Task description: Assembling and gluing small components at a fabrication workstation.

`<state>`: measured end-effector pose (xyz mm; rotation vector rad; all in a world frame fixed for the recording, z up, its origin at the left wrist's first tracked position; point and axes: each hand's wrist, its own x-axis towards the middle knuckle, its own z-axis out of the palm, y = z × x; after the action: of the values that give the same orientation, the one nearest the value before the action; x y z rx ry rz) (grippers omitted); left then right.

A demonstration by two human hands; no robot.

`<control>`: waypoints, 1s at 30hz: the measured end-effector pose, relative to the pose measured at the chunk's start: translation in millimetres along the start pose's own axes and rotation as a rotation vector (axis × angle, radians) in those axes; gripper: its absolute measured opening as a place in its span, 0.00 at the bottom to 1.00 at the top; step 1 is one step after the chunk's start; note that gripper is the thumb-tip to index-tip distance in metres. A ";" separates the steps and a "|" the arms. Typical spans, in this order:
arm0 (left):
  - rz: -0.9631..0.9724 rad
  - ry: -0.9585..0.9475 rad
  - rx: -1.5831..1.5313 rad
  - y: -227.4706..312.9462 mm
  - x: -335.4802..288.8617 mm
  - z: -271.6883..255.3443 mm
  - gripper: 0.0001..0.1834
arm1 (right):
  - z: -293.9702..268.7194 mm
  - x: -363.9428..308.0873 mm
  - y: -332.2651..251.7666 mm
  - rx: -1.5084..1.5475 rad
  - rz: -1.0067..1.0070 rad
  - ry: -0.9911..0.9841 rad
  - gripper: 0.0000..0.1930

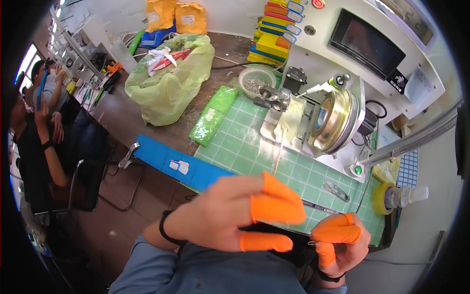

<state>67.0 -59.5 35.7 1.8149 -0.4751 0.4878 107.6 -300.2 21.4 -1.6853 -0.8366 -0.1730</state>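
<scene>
Orange finger cots cover several fingertips on both hands. My left hand (pixel 220 208) is over the near edge of the bench, slightly blurred, its thumb apart from its fingers and nothing seen between them. To its right, my right hand (pixel 342 242) pinches a small shiny metal loop (pixel 312 243) between thumb and fingers; its exact kind is too small to tell. Just beyond the hands, a dark slim tool (pixel 318 207) lies on the green gridded mat (pixel 235 142). A pair of thread snips (pixel 336 190) rests on the mat beyond my right hand.
A machine with a dark screen (pixel 367 40) and a brass-coloured wheel (pixel 329 120) stands at the far right. Near it are a bowl of small metal parts (pixel 257 81), a green packet (pixel 214 115) and a yellowish plastic bag (pixel 166 93). Tape rolls (pixel 384 198) stand right. People sit at left.
</scene>
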 end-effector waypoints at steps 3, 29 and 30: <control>-0.187 0.063 0.329 -9.8 3.1 -50.9 0.10 | -1.0 0.5 3.4 -0.026 -0.040 0.042 0.15; 0.072 -0.049 0.325 41.2 -23.2 -27.6 0.08 | -4.0 3.6 -34.1 0.048 0.104 -0.135 0.04; 0.073 -0.061 0.310 33.5 -27.0 -17.2 0.08 | -1.4 -3.5 -27.1 0.092 0.096 -0.124 0.05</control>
<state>24.7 -50.2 52.0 2.1199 -0.5313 0.5823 89.1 -301.4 41.4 -1.6583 -0.8408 0.0351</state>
